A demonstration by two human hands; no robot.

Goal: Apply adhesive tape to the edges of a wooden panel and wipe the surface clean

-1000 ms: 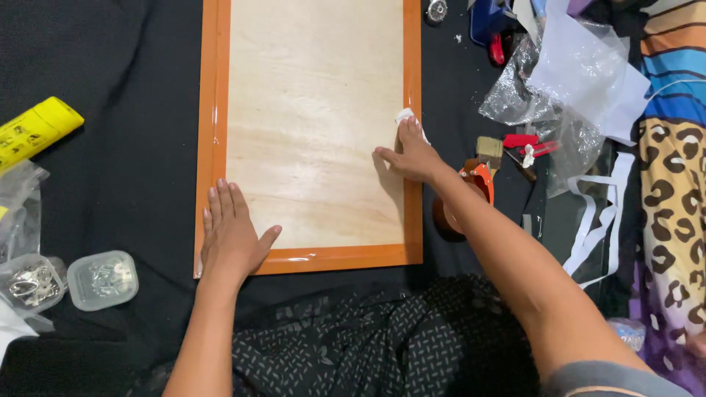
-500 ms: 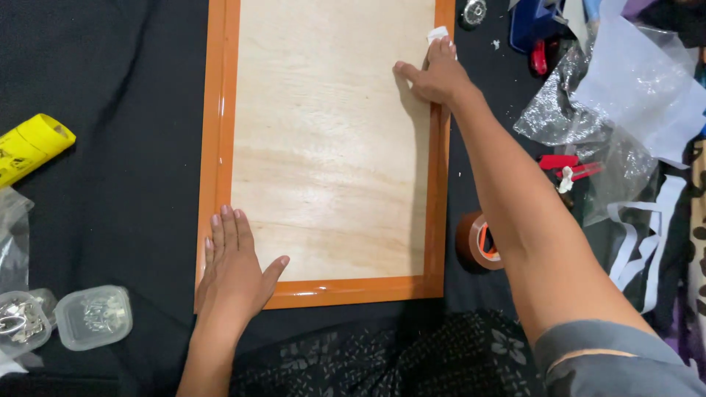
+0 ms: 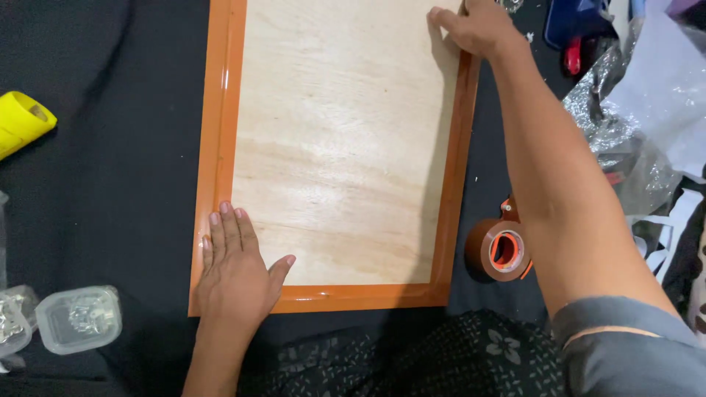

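Observation:
A large picture frame with a glossy orange border (image 3: 219,147) lies back-up on black cloth, its pale wooden backing panel (image 3: 338,147) facing me. My left hand (image 3: 232,272) rests flat on the frame's near left corner, fingers spread across border and panel, holding nothing. My right hand (image 3: 474,26) reaches to the far right side of the frame and presses on the border near the top edge of the view. Its fingertips are cut off there, so the small white tissue they pressed in the earlier frames is hidden.
A brown tape roll in an orange dispenser (image 3: 496,250) stands right of the frame under my forearm. A yellow tube (image 3: 22,121) lies at left, a small clear plastic box (image 3: 77,320) at near left. Crumpled plastic wrap (image 3: 632,95) and a blue-red tool (image 3: 570,29) crowd the far right.
My right hand slid away from me along the frame's right border with the white tissue under its fingers. My left hand stayed flat on the near left corner.

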